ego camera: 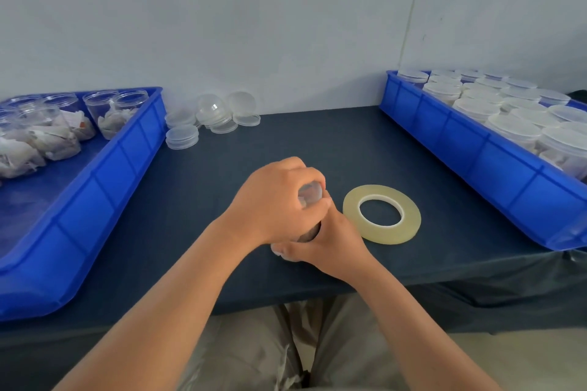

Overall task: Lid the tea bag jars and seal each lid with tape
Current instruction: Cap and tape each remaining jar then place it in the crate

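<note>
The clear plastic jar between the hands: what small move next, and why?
Probably twist the clear lid tight: the left hand grips it atop the clear plastic jar, the right hand holds the body, and the yellowish tape roll lies untouched.

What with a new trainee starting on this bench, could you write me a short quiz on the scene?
1. True or false: the tape roll lies flat on the table, right of the held jar.
2. The jars in the right tray are: A lidded; B open; C on their sides.
3. Which hand covers the held jar's top?
Key: 1 true. 2 A. 3 The left hand; the right hand grips lower down.
</note>
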Action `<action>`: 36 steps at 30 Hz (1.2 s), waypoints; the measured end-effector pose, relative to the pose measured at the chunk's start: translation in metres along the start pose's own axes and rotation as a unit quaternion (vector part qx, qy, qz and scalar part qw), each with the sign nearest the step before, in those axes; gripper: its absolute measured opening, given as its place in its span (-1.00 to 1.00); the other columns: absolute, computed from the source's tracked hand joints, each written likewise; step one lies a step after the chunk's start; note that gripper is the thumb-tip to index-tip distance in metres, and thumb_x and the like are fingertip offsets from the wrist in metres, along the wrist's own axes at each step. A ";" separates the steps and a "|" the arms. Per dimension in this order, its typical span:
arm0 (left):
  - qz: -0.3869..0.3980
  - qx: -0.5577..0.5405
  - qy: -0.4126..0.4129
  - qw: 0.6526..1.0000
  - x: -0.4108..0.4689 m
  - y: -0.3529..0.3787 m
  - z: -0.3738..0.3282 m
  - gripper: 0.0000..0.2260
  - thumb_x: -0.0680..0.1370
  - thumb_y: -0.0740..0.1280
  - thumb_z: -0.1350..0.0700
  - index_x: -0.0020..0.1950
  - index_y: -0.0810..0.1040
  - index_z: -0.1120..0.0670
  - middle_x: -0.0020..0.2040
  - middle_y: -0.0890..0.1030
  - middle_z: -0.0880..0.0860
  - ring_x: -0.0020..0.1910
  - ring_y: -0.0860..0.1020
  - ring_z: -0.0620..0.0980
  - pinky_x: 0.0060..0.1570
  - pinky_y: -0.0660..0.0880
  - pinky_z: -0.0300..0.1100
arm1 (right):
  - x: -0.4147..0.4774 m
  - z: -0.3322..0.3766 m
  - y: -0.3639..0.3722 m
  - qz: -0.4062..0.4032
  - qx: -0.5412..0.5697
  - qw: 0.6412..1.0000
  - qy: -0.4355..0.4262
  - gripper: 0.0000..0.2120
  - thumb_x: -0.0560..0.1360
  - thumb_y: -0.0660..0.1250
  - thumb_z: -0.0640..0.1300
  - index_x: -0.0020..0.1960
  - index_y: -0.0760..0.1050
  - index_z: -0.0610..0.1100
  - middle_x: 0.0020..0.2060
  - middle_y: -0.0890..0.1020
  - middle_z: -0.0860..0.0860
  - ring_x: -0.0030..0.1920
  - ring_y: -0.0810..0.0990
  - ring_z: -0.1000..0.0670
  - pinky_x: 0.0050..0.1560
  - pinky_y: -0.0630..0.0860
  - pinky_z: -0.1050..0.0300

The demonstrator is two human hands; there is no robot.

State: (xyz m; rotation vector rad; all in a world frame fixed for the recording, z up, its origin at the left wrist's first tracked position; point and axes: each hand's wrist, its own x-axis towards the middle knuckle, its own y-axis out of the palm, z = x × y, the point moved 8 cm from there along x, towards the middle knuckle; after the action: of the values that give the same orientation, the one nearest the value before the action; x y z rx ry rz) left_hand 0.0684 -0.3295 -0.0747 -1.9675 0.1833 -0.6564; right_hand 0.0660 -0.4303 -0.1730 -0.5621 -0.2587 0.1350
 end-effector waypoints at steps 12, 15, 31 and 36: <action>-0.058 0.016 -0.063 0.996 -0.014 0.001 0.000 -0.40 0.50 0.25 -0.31 0.50 0.47 -0.13 0.46 0.50 -0.18 0.44 0.44 -0.12 0.29 0.39 -0.20 | 0.006 0.004 0.005 -0.006 -0.001 1.000 -0.027 -0.28 0.23 0.61 0.16 0.30 0.37 0.21 0.10 0.57 0.31 0.08 0.63 0.19 -0.06 0.60 0.19; -0.081 0.006 -0.157 0.984 -0.019 0.009 0.006 -0.14 0.44 0.32 -0.52 0.60 0.31 -0.06 0.49 0.47 -0.09 0.47 0.43 -0.02 0.31 0.44 -0.08 | 0.005 0.011 0.004 -0.019 -0.035 0.997 -0.060 -0.36 0.24 0.52 0.16 0.27 0.36 0.26 0.05 0.50 0.36 0.11 0.56 0.23 -0.03 0.49 0.40; -0.138 -0.097 -0.145 0.975 -0.022 0.009 0.023 -0.25 0.32 0.42 -0.39 0.47 0.33 -0.23 0.12 0.52 -0.26 0.01 0.43 -0.29 -0.05 0.29 -0.49 | 0.002 0.002 -0.001 0.003 0.020 1.000 0.000 -0.26 0.25 0.61 0.16 0.38 0.43 0.15 0.09 0.69 0.21 0.08 0.70 0.14 0.06 0.69 -0.02; -0.107 -0.104 -0.119 0.982 -0.020 0.007 0.025 -0.31 0.29 0.39 -0.41 0.39 0.39 -0.27 0.18 0.56 -0.28 0.10 0.47 -0.31 -0.06 0.28 -0.54 | 0.003 -0.001 0.000 0.011 0.038 0.999 0.028 -0.23 0.25 0.62 0.22 0.39 0.43 0.15 0.11 0.70 0.20 0.12 0.70 0.10 0.12 0.68 -0.08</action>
State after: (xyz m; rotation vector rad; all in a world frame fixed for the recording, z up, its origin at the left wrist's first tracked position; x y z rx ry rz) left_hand 0.0656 -0.3048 -0.0966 -2.2696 -0.1126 -0.5493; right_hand 0.0693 -0.4303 -0.1732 -0.4919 -0.1928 0.1501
